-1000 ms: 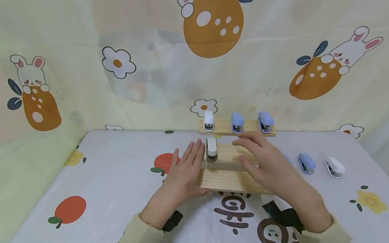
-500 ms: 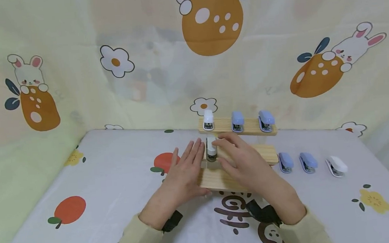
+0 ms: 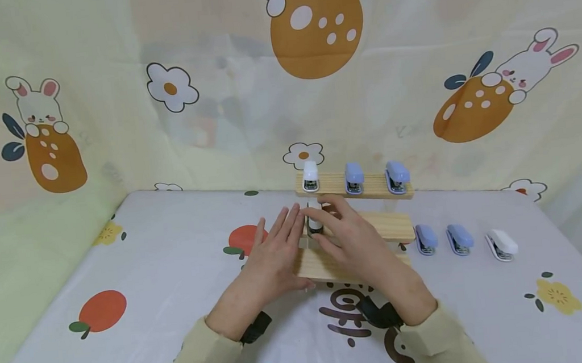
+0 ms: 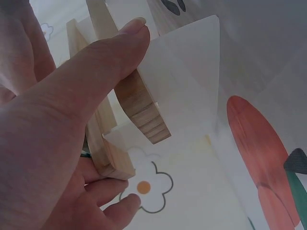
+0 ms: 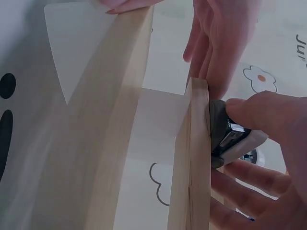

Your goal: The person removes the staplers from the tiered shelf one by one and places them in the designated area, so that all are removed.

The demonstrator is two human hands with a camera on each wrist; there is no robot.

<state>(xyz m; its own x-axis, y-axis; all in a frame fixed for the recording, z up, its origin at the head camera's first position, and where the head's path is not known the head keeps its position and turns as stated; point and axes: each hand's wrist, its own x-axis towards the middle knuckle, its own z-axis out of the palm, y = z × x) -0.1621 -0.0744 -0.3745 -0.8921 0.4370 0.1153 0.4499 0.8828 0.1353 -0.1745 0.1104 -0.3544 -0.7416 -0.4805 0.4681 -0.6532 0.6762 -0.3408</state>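
In the head view a tiered wooden rack point(image 3: 389, 228) with clear side panels stands at the middle of the table. On its middle board sits a small white stapler point(image 3: 315, 225) with a dark grey base. My right hand point(image 3: 360, 244) pinches this stapler between thumb and fingers, seen closer in the right wrist view, where the stapler point(image 5: 235, 136) touches the board. Straight fingers of my left hand point(image 3: 272, 257) lie along the rack's left end. Its thumb point(image 4: 110, 57) rests on the front board point(image 4: 144, 110) in the left wrist view.
On the back board point(image 3: 329, 185) stand a white stapler point(image 3: 310, 175) and two blue staplers point(image 3: 354, 177) point(image 3: 397, 176). To the rack's right, two blue staplers point(image 3: 426, 239) point(image 3: 460, 239) and a white stapler point(image 3: 502, 244) lie on the patterned tablecloth point(image 3: 174, 259).
My right hand has moved left from above the middle board to the white stapler and taken hold of it. My left hand keeps its place at the rack's left end.
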